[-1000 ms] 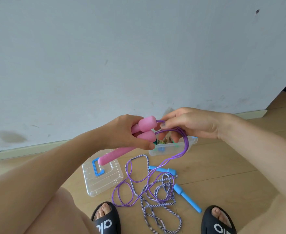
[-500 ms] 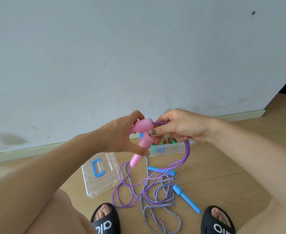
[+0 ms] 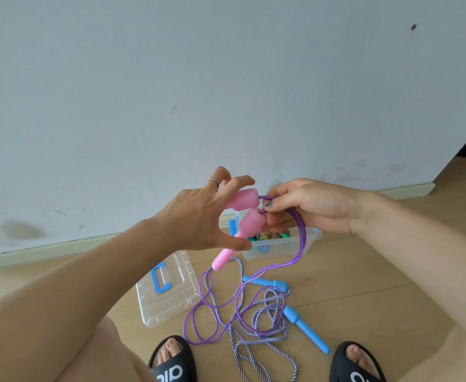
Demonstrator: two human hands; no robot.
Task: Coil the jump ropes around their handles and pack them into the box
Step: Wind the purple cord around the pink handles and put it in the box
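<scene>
My left hand point(image 3: 198, 219) holds the two pink handles point(image 3: 247, 216) of a jump rope side by side, fingers spread around them. My right hand point(image 3: 306, 208) pinches the purple cord point(image 3: 301, 238) right at the handle tops; the cord arcs down and lies in loose loops on the floor point(image 3: 212, 323). A second jump rope with blue handles point(image 3: 306, 329) and a striped purple-white cord point(image 3: 256, 343) lies tangled on the floor below. The clear plastic box point(image 3: 309, 244) stands behind my hands near the wall, with several coloured items inside.
The box's clear lid point(image 3: 168, 293) with a blue latch lies on the wooden floor to the left. My feet in black slippers point(image 3: 171, 362) point(image 3: 355, 365) are at the bottom edge. A grey wall and skirting board point(image 3: 47, 249) run close behind the box.
My left hand has turned the pink handles from lying sideways to pointing downward and opened its fingers. My right hand has closed in on the cord at the handle tops.
</scene>
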